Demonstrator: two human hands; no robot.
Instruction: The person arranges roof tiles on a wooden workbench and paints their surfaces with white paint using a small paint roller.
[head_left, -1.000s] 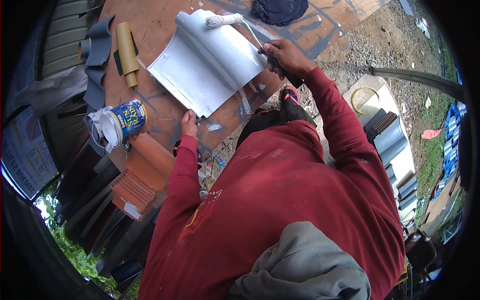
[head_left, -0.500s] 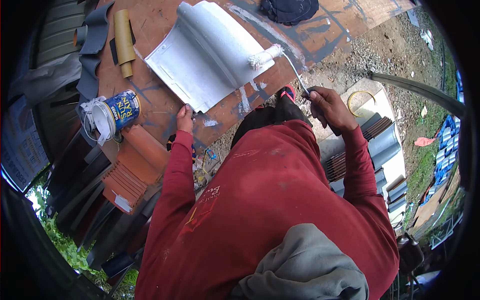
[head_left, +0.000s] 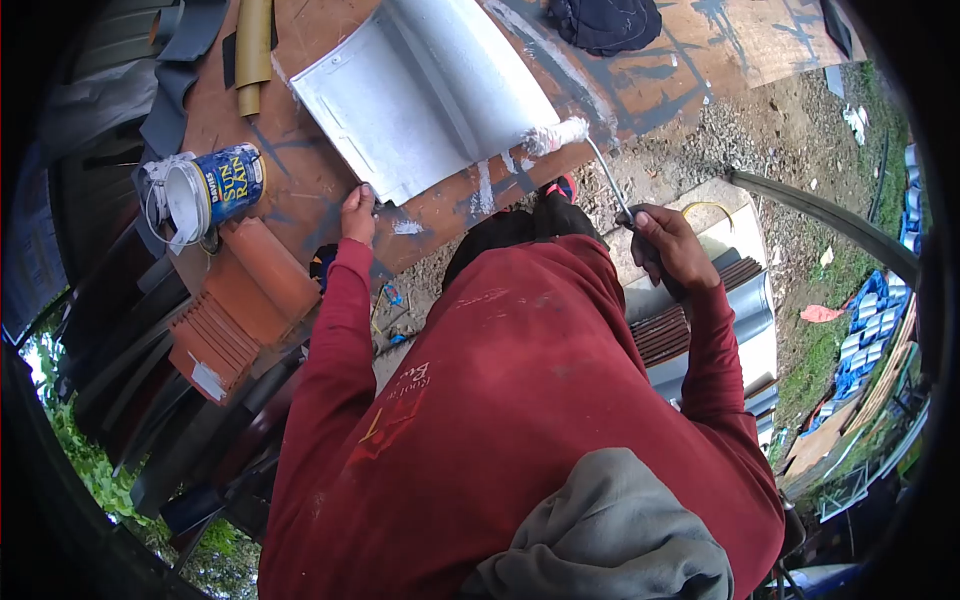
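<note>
A curved roof tile (head_left: 430, 90) coated in white paint lies on a paint-marked board. My left hand (head_left: 358, 216) grips the tile's near-left corner, thumb along its edge. In my right hand (head_left: 674, 246) is the dark handle of a small paint roller (head_left: 556, 136), fingers wrapped round it. The roller's white, paint-covered sleeve is at the tile's near-right corner; its thin metal rod slants down to my hand. Left of the tile, a blue and white paint can (head_left: 232, 182) stands on the board, its lip smeared with white paint.
Orange roof tiles (head_left: 268, 268) stack beside the can. A yellowish tube (head_left: 254, 60) and grey curved tiles (head_left: 180, 95) lie at the board's far left. Dark cloth (head_left: 606, 22) rests behind the tile. On the right, more tiles (head_left: 752, 305) lie below a dark bar (head_left: 830, 215).
The view has shifted slightly, so the tile, can and board sit higher in it. The roller stays near the same tile corner, and both hands keep their holds.
</note>
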